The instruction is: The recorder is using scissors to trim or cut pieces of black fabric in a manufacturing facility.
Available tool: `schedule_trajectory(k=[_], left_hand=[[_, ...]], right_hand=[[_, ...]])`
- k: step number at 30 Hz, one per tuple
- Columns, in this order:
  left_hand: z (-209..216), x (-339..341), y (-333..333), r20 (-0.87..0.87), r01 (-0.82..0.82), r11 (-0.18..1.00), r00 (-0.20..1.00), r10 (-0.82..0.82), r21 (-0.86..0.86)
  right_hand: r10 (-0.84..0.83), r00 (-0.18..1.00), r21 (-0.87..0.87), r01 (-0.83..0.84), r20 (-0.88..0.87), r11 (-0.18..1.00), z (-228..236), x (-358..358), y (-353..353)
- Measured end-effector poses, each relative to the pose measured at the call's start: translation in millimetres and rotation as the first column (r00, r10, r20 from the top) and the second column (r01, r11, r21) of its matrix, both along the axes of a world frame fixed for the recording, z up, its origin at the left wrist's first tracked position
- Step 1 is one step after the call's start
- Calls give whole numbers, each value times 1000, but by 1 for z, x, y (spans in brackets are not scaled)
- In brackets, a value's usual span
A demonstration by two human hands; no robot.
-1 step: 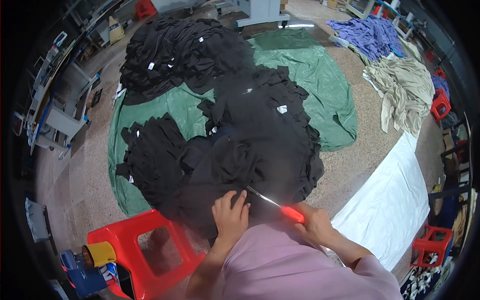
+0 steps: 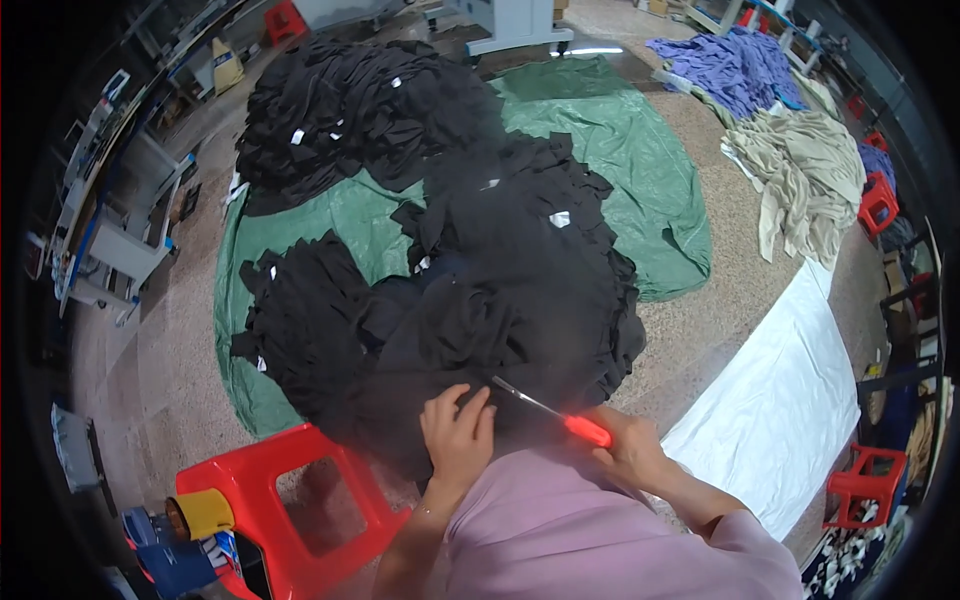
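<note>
Right hand (image 2: 632, 445): closed around the handle of a red-handled tool (image 2: 588, 430), its thin metal shaft slanting up and leftward.
Tool tip: over the dark cloth, just beside the left fingertips; whether it touches, I cannot tell.
Left hand (image 2: 457, 440): laid on the cloth, fingers slightly bent; whether they pinch any fabric, I cannot tell.
Black cloth (image 2: 500, 325): heaped in front of the person, spread over a green sheet (image 2: 640, 150).
Red stool (image 2: 250, 485): at the person's left, near the heap.
White sheet (image 2: 770, 400): on the floor at the right.
</note>
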State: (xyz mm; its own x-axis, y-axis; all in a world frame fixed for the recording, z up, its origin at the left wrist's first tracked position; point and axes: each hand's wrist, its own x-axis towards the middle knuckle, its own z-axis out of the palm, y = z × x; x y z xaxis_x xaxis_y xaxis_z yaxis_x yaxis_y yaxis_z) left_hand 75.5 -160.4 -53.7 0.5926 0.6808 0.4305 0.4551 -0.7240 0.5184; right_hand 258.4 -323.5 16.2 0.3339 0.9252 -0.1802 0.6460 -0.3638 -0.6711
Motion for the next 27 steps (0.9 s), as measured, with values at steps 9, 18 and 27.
schedule_trajectory(k=[9,18,27], left_hand=[[19,7,40,74,34,982,997,-21,-184],[53,6,79,-239,269,950,923,-302,-161],[31,-12,120,61,181,416,957,-285,-891]], right_hand=[[-117,910,74,159,-398,985,-6,-20,10],[134,887,248,-22,-443,968,-16,-31,31],[289,917,193,-241,-275,951,-25,-32,28]])
